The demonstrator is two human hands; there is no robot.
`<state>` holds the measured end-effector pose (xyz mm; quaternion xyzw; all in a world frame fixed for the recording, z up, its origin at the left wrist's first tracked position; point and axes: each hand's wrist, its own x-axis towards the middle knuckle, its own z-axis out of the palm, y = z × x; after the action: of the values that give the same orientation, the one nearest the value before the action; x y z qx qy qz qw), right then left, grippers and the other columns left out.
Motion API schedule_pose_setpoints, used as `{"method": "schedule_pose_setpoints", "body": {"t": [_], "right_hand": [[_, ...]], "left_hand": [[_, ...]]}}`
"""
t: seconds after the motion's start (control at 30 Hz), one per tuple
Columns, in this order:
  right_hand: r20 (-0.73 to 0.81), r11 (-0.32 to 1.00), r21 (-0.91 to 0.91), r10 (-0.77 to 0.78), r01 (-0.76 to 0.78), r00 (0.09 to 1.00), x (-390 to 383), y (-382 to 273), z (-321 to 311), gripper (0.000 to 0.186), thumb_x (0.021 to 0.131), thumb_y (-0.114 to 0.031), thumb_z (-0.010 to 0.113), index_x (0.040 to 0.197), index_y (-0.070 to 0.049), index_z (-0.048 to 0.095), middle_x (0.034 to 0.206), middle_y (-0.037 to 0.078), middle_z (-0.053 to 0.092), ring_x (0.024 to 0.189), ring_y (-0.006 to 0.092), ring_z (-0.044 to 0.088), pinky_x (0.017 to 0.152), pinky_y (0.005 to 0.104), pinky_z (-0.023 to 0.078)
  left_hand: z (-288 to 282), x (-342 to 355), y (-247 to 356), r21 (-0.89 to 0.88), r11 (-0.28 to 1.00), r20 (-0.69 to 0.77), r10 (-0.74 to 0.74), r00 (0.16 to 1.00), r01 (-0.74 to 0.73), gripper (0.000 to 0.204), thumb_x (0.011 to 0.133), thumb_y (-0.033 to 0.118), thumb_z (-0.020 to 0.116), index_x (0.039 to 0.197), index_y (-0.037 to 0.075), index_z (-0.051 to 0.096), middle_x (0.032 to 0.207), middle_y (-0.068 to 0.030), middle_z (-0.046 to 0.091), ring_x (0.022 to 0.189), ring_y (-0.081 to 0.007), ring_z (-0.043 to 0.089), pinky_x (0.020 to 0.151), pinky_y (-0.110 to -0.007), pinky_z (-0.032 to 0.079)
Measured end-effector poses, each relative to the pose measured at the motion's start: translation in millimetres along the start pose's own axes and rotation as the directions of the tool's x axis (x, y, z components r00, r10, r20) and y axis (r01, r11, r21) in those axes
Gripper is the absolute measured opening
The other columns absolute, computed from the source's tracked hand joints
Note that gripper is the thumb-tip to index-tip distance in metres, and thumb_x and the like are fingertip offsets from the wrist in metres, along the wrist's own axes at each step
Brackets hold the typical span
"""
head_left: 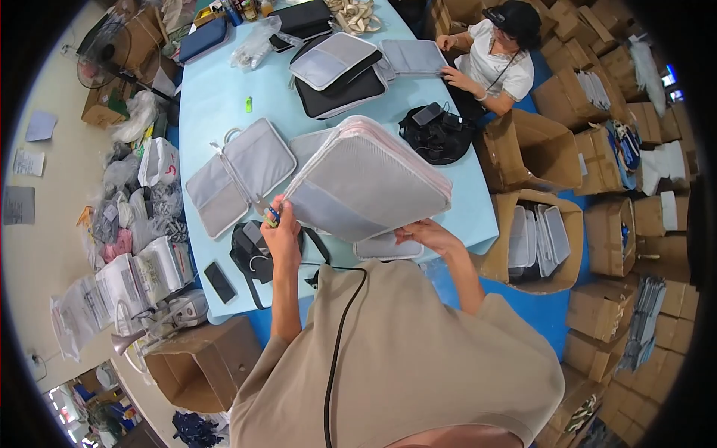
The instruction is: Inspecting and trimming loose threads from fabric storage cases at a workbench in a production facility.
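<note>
A grey ribbed zip case (366,183) with pale piping is tilted up in front of me, off the table. My left hand (281,228) is closed at its left corner and also holds a small blue-and-green cutting tool (272,216), probably thread snips. At the lower right edge of the case, my right hand (433,236) grips with bent fingers. Beneath it, another grey case (387,247) lies partly hidden near the table's front edge. An opened grey case (258,160) lies flat just beyond my left hand.
The pale blue table (213,89) also bears stacked cases (336,63), a green lighter (249,104), a black phone (219,281) and black pouches (437,134). A co-worker (504,60) handles a grey case at the far right. Cardboard boxes (526,153) crowd the right side.
</note>
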<state>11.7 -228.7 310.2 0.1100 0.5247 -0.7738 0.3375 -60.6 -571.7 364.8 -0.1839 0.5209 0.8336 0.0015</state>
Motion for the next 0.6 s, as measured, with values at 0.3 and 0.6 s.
{"method": "schedule_pose_setpoints", "body": {"t": [0.3, 0.6], "right_hand": [[0.405, 0.798, 0.6, -0.248, -0.051, 0.88, 0, -30, 34, 0.061, 0.109, -0.043, 0.044, 0.154, -0.002, 0.043, 0.15, 0.022, 0.053, 0.138, 0.036, 0.053, 0.11, 0.0575, 0.047], [-0.081, 0.885, 0.435, -0.144, 0.165, 0.986, 14, -37, 43, 0.046, 0.104, -0.02, 0.057, 0.15, -0.012, 0.051, 0.141, 0.008, 0.057, 0.124, 0.0207, 0.061, 0.107, 0.0331, 0.049]], "left_hand": [[-2, 7, 9, -0.048, 0.998, 0.083, 0.049, 0.995, -0.045, 0.02, 0.104, 0.008, 0.064, 0.123, 0.003, 0.065, 0.069, 0.0115, 0.037, 0.055, 0.0002, 0.028, 0.049, -0.022, 0.021], [24, -5, 18, 0.064, 0.998, 0.082, -0.018, 0.996, 0.013, 0.036, 0.105, 0.008, 0.061, 0.141, 0.008, 0.061, 0.072, 0.0113, 0.05, 0.056, 0.0011, 0.035, 0.05, -0.02, 0.025]]}}
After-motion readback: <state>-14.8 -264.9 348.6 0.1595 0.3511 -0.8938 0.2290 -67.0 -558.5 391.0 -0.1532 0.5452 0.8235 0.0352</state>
